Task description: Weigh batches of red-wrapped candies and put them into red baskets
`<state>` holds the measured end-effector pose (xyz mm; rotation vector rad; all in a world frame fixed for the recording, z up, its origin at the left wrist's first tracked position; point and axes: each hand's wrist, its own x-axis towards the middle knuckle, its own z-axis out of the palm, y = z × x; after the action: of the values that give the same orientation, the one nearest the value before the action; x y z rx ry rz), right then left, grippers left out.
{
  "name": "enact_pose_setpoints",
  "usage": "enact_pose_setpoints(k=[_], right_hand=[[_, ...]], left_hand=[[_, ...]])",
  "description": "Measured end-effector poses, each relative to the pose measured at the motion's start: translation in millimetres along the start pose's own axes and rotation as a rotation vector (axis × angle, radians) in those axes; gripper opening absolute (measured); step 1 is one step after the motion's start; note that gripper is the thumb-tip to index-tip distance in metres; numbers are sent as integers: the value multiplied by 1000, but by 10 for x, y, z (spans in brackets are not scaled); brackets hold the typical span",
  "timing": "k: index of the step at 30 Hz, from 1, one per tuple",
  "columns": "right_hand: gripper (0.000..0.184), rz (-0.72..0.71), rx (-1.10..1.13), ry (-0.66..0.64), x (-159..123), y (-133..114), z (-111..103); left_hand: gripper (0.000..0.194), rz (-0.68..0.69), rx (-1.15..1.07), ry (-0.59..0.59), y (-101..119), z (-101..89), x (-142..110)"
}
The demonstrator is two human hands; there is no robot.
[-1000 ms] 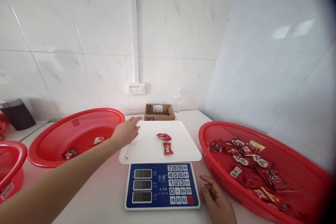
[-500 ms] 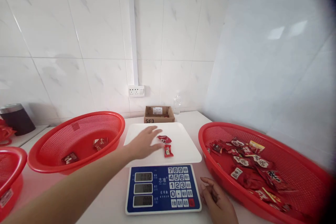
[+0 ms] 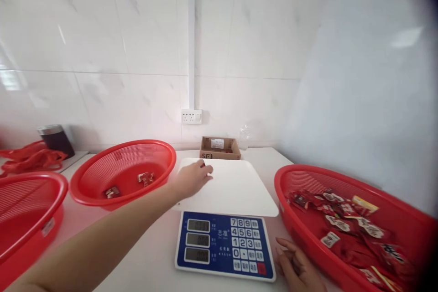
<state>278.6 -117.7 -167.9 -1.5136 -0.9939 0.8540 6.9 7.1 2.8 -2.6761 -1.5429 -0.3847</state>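
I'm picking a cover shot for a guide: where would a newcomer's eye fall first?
Probably on the large red basket at the right, with glossy red packets in it. In the middle, the blue-fronted scale stands out, with the left hand over its white pan.

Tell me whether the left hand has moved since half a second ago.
Yes: the left hand has shifted left, judged against the scale.
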Motion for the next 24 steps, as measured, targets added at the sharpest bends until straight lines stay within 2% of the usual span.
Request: enact_pose_setpoints(k=[5, 8, 11, 13, 15, 20, 24], right_hand=[[59, 36, -96, 55, -33, -76, 10], [59, 41, -98, 77, -50, -95, 10], [57, 26, -103, 101, -65, -109, 4], [55, 16, -139, 117, -76, -126, -2], [54, 12, -179, 120, -80, -142, -6], [51, -55, -183, 114, -64, -150, 27], [39, -176, -188, 171, -190, -227, 95]], left_hand=[[40, -304, -5, 155, -578, -400, -380], [50, -416, -43, 167, -812, -498, -670], [60, -438, 27, 46, -841, -407, -992], [56, -409, 94, -49, -801, -280, -1177], [50, -381, 175, -90, -788, -162, -1290], [58, -357, 400, -16, -1006, -77, -1254], [51, -442, 421, 126, -1105, -35, -1149]])
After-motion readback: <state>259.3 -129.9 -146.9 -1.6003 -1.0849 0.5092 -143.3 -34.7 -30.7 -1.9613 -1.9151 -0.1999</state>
